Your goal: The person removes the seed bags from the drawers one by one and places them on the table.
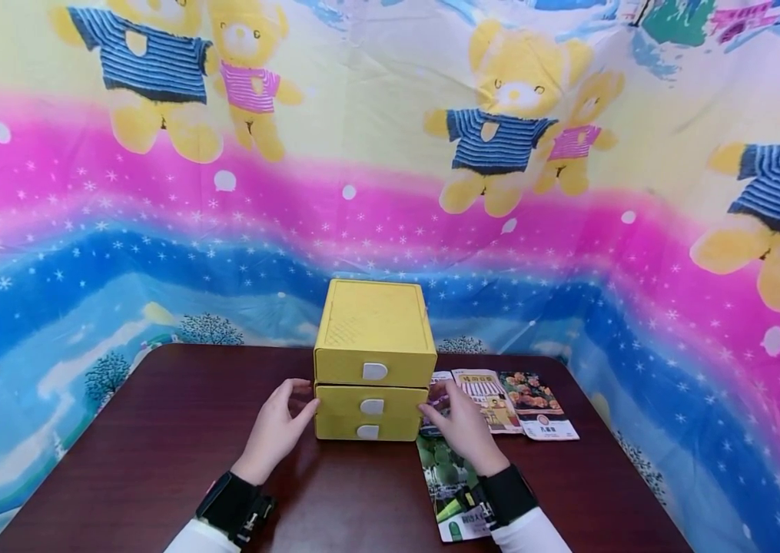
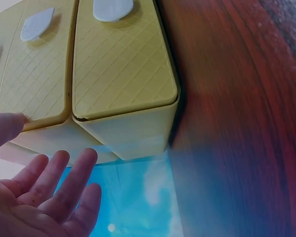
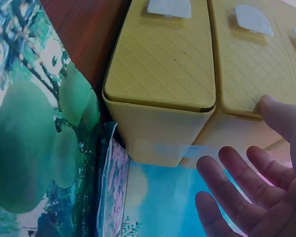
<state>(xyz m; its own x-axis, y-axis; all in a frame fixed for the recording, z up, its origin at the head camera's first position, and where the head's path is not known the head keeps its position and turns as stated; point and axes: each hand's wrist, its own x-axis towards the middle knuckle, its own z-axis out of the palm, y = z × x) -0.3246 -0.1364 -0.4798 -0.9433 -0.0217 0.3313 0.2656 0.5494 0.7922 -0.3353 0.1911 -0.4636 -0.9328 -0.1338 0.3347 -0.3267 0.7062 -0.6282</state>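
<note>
A yellow drawer box (image 1: 376,326) with three stacked drawers and white pull tabs stands on the table, its front towards me. My left hand (image 1: 277,422) is at its left side. In the left wrist view, the left thumb (image 2: 10,124) touches the front edge of the middle drawer (image 2: 37,81), while the other fingers spread loosely beside the box. On the opposite side is my right hand (image 1: 464,432); its thumb (image 3: 276,111) touches that drawer's other edge in the right wrist view. The right fingers are extended, apart from the box wall. All drawers look closed.
Several printed booklets or cards lie right of the box, among them one with flowers (image 1: 535,399) and one with a shop picture (image 1: 486,395). A green-pictured one (image 1: 448,476) lies under the right forearm. A patterned cloth (image 1: 362,153) hangs behind the dark wooden table (image 1: 154,430).
</note>
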